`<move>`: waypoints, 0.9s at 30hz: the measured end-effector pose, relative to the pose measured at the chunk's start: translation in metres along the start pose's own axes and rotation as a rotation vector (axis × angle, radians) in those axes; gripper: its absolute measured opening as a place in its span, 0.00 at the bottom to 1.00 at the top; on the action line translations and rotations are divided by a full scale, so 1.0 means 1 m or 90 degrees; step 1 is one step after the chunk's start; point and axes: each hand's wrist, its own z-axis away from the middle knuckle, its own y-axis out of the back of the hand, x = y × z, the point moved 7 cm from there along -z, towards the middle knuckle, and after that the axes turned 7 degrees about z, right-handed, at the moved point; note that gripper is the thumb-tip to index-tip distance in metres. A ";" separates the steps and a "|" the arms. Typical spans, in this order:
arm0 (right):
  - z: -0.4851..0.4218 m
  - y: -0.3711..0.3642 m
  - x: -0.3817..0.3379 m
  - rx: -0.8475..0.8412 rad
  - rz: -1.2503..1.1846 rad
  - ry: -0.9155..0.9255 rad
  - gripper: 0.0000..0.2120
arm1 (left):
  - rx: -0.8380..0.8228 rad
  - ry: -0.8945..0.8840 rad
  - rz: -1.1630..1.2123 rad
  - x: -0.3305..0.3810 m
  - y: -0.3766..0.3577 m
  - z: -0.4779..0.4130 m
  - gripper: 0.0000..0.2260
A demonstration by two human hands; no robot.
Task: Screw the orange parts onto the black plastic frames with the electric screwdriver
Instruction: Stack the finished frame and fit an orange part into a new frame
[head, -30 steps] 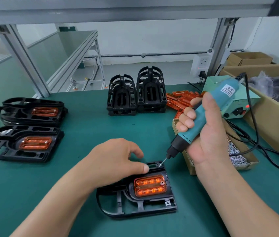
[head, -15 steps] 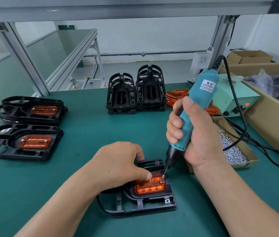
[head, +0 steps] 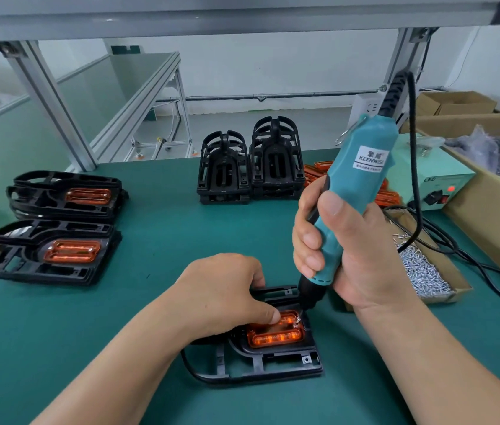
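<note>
Head view: one wide look down at a green bench mat [head: 150,302].
Black plastic frame [head: 273,365]: lower centre of the picture, flat on the mat, under both hands.
Orange part [head: 276,336]: seated in the frame's pocket, translucent and ribbed.
Handling, as a judgement: light, stiff moulded plastic with thin ribs. Likely to skid or crack under a hard push. Best pinned flat beside the pocket, clear of the bit.
Left hand [head: 227,296]: in from lower left, palm down. Fingers curled over the frame's far edge, thumb tip pressing the orange part's upper edge. A holding-down grip, not a lift.
Right hand [head: 359,259]: in from lower right, closed fully round the electric screwdriver [head: 360,179], thumb laid along the barrel.
Screwdriver pose: near upright, top leaning toward upper right, cable trailing off right.
Bit: on a screw [head: 297,322] at the orange part's upper right corner. Seating depth too small to tell.
Screw box [head: 457,294]: right of the right hand, full of loose screws.
Finished frames [head: 49,253]: left edge, orange parts fitted.
Bare frames [head: 248,167]: stacked at upper centre.
</note>
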 end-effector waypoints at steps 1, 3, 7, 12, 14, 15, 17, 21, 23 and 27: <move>0.001 -0.003 -0.001 -0.012 0.008 0.005 0.21 | 0.001 0.000 0.001 0.000 0.000 0.000 0.21; 0.003 -0.009 -0.001 -0.029 0.027 0.011 0.20 | 0.002 0.001 0.000 0.001 0.001 0.001 0.21; 0.004 -0.011 -0.001 -0.034 0.038 0.010 0.21 | 0.002 0.004 0.003 0.001 0.002 0.002 0.21; 0.005 -0.014 0.001 -0.046 0.045 0.013 0.21 | 0.000 0.002 -0.003 0.002 0.001 0.001 0.20; 0.005 -0.015 0.001 -0.052 0.046 0.012 0.24 | -0.001 0.001 -0.004 0.002 0.001 0.001 0.20; 0.005 -0.015 0.002 -0.053 0.046 0.011 0.25 | -0.001 0.001 -0.005 0.002 0.001 0.001 0.20; 0.005 -0.015 0.002 -0.059 0.049 0.016 0.25 | -0.001 0.000 -0.008 0.002 0.001 0.001 0.20; 0.005 -0.016 0.002 -0.063 0.060 0.017 0.21 | -0.004 0.002 0.000 0.001 -0.001 0.000 0.20; 0.005 -0.014 0.002 -0.059 0.070 0.019 0.15 | -0.006 0.002 -0.001 0.001 -0.001 0.000 0.20; 0.005 -0.015 0.002 -0.068 0.065 0.018 0.10 | -0.010 0.005 0.002 0.001 -0.001 0.000 0.20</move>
